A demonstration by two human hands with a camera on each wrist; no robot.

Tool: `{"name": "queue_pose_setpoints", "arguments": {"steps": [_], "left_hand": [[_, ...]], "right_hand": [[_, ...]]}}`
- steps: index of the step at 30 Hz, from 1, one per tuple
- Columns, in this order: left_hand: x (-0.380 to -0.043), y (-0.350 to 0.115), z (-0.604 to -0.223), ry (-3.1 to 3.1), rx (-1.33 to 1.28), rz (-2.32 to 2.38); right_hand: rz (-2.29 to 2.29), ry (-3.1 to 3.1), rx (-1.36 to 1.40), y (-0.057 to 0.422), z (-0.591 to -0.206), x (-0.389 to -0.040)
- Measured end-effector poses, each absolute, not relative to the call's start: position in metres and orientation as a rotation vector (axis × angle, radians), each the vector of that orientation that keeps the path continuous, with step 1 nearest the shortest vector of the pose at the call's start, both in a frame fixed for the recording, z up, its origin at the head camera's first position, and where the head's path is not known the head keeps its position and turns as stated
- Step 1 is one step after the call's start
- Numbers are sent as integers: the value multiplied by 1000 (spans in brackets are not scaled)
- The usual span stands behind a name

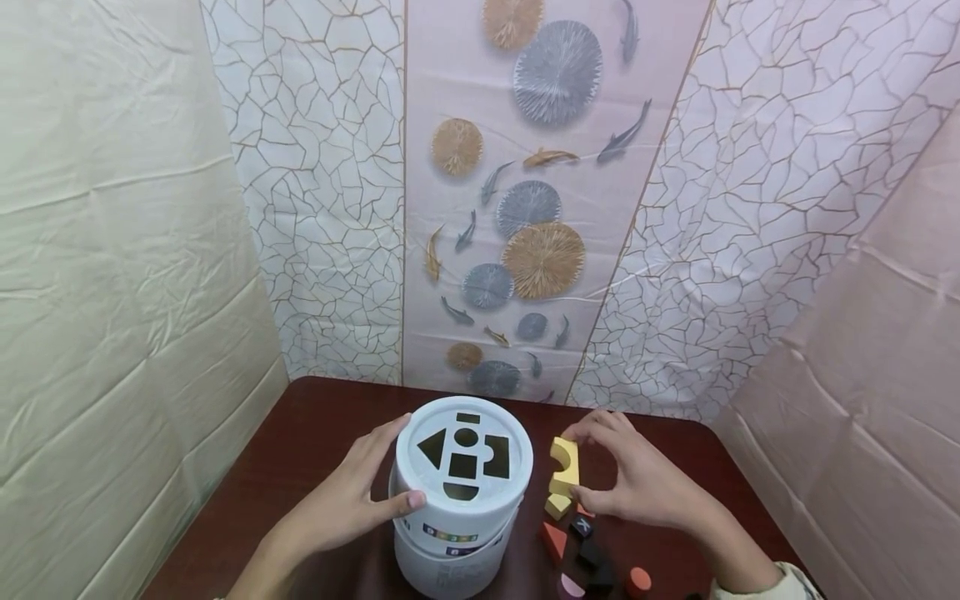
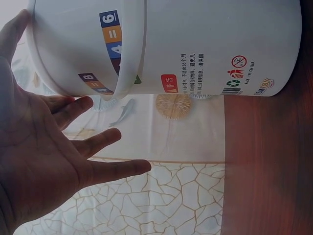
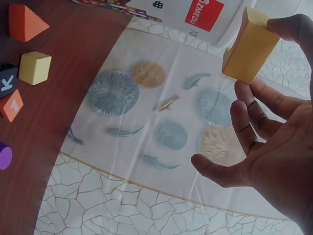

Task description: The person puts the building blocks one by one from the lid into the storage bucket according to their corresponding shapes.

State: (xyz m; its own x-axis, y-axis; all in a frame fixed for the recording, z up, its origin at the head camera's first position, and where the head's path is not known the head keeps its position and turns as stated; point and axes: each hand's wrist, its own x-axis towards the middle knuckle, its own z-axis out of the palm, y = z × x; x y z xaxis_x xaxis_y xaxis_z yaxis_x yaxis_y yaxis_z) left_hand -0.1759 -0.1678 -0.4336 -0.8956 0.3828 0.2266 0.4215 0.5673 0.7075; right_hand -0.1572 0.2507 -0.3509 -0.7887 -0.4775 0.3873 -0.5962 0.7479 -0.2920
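Observation:
A white bucket stands upright, its round lid cut with several shaped holes: a triangle, a circle, a square and others. My left hand rests against the lid's left edge, thumb on the near rim; in the left wrist view the other fingers spread fairly straight beside the bucket. To the right of the bucket, my right hand pinches a yellow arch-shaped block between thumb and fingertip, its curved notch facing the bucket. The right wrist view shows that block raised above the tabletop, the remaining fingers loosely bent.
Loose blocks lie right of the bucket: a small yellow block, an orange triangular block, a black block marked K, a pink piece and an orange round one. Patterned cloth hangs behind the dark red table.

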Motion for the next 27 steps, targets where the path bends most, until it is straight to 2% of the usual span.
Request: {"name": "queue_pose_setpoints", "arguments": {"steps": [27], "left_hand": [[-176,-169,-435,-2703,-733,-1210]], "right_hand": [[672,-2636,961,209,-338,-173]]}}
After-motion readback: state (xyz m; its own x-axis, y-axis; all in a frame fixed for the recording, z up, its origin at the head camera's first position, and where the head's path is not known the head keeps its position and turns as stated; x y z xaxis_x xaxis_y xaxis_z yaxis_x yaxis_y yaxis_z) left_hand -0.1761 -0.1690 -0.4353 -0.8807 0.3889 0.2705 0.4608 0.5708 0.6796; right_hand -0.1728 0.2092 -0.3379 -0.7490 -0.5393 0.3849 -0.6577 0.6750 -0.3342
